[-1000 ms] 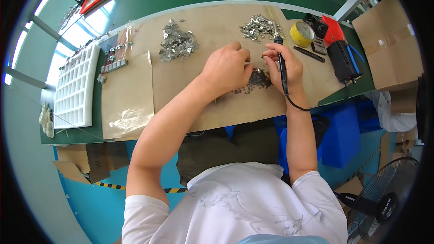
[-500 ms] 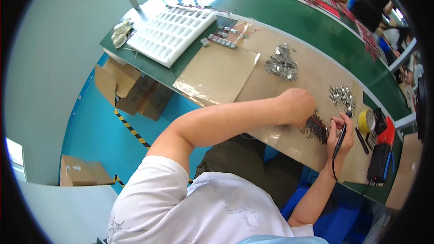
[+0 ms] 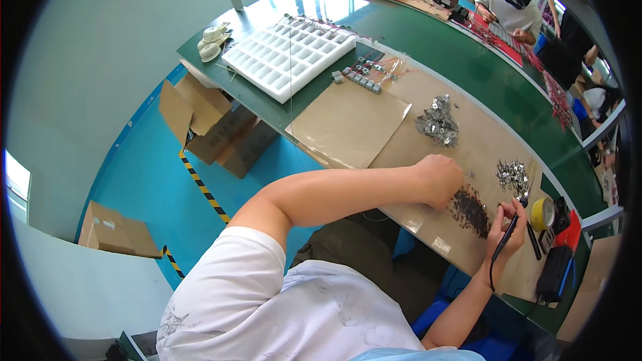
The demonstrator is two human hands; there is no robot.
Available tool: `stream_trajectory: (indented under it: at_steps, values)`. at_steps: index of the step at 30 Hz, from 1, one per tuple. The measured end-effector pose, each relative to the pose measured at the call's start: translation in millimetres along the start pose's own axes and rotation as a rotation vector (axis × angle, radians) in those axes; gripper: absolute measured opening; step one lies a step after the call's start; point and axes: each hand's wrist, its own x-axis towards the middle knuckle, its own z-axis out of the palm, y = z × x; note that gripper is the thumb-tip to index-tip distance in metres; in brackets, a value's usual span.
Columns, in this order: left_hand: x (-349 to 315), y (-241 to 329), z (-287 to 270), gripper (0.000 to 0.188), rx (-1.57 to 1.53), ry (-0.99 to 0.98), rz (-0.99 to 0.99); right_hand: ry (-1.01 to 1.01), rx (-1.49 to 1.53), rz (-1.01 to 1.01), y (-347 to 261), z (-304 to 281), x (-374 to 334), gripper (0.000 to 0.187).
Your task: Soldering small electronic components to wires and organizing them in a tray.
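My left hand (image 3: 441, 182) is closed in a fist over the brown-covered worktop, its fingertips turned away and hidden. Right beside it lies a spread heap of tiny dark parts (image 3: 470, 211). My right hand (image 3: 506, 232), just past that heap, grips a black pen-shaped corded tool (image 3: 506, 236). Its cord runs down along my wrist, and the tool's far end reaches toward a pile of small shiny metal pieces (image 3: 512, 175). Farther off sits a larger pile of silver metal parts (image 3: 438, 122). Whether my right fingertips also pinch something small is unclear.
Yellow tape (image 3: 542, 214), a black box (image 3: 554, 274) and a black pen-like stick (image 3: 533, 241) stand at the right. To the left are a white compartment tray (image 3: 289, 57), wired motor-like parts (image 3: 364, 79) and a cardboard sheet (image 3: 349, 124). Open cartons (image 3: 194, 110) sit below. Another person (image 3: 511, 7) works across.
The whole view has shifted, so the table's things sit lower and more to the right. Both hands stay near the dark heap; a red strand beside my left hand no longer shows.
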Motion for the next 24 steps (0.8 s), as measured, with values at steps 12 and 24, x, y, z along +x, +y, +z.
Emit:
stream_trajectory:
  at_steps: [12,24]
  values:
    - [-25,-4,-12,0.020,0.058,-0.069,-0.028,0.000,0.014,-0.035,1,0,-2,0.036]
    - [-74,-195,-196,0.030,-0.136,0.771,-0.751,-0.021,-0.004,-0.081,-3,-3,-4,0.038]
